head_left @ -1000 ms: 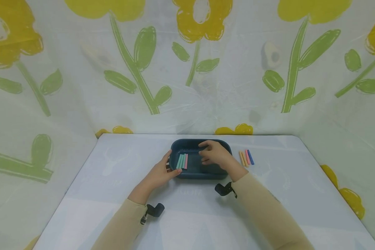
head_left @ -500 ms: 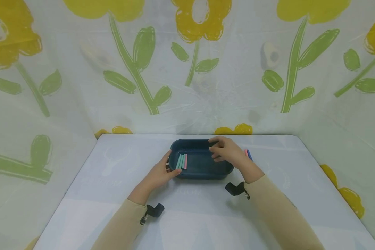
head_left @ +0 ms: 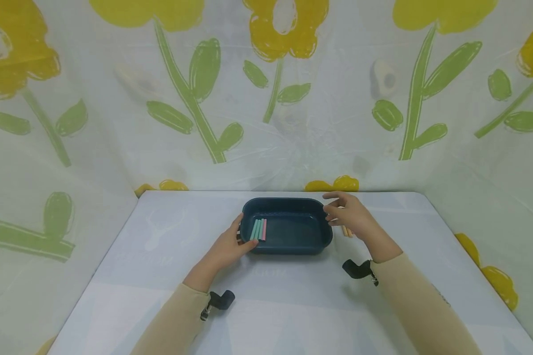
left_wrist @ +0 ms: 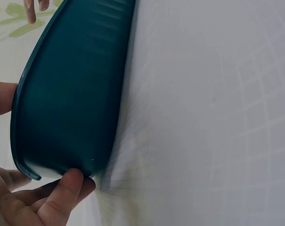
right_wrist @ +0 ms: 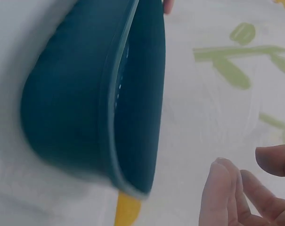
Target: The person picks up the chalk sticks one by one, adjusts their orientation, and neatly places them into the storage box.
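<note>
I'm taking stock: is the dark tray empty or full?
Partly filled: the dark tray holds green sticks and a pink stick; its right part shows bare.

PLACE: I make it a screened-off tabletop booth | SHOWN BY: I see flower-printed sheeting [head_left: 337, 128] behind and on both sides | SURFACE: pale table [head_left: 288, 315] set within it | BEYOND: home or studio, I can't tell

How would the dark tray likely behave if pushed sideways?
The dark tray is probably stiff: its wall shows no buckling where the left hand grips it. Wide and low on the table, it would likely slide rather than tip. The slim sticks inside might shift or roll.
</note>
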